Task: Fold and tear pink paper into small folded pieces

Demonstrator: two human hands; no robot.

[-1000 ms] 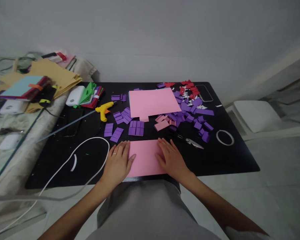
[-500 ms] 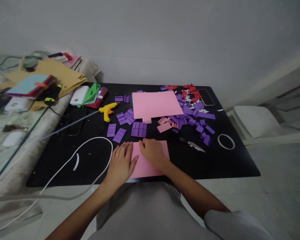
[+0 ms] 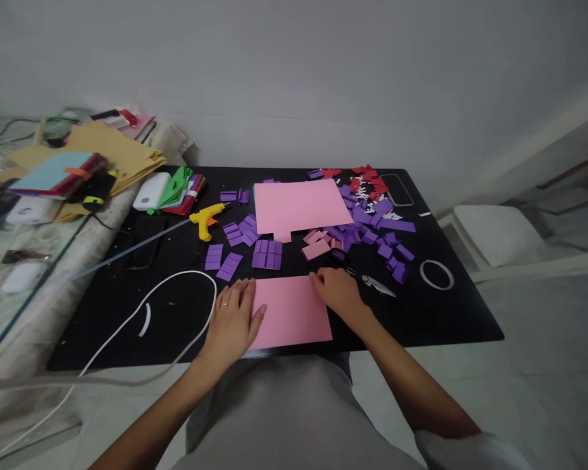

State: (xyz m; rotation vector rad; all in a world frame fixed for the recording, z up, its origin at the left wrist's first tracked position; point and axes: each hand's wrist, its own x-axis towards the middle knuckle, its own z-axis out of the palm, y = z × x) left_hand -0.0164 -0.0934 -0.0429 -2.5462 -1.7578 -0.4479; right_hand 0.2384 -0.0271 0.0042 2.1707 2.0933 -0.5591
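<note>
A pink sheet of paper (image 3: 291,313) lies at the front edge of the black table. My left hand (image 3: 231,321) rests flat over its left side, fingers stretched forward and thumb apart. Curled fingers of my right hand (image 3: 340,294) press at the sheet's far right corner; no separate object shows in them. Just beyond my right hand lie scissors (image 3: 372,282), blades pointing right, handles partly hidden. Folded purple paper pieces (image 3: 267,254) sit beyond the sheet. Farther back is a larger pink sheet (image 3: 301,205) with a small tab at its near edge.
A yellow glue gun (image 3: 206,220) with a long glue stick lies left. Purple scraps (image 3: 367,219), red pieces (image 3: 370,179) and a white ring (image 3: 436,275) occupy the right. A white cable (image 3: 176,277) loops beside my left hand. A cluttered glass surface (image 3: 10,274) adjoins the left.
My right hand has slid right along the pink sheet's far edge to the corner, uncovering its middle. My left hand stays on the sheet. The view has shifted slightly.
</note>
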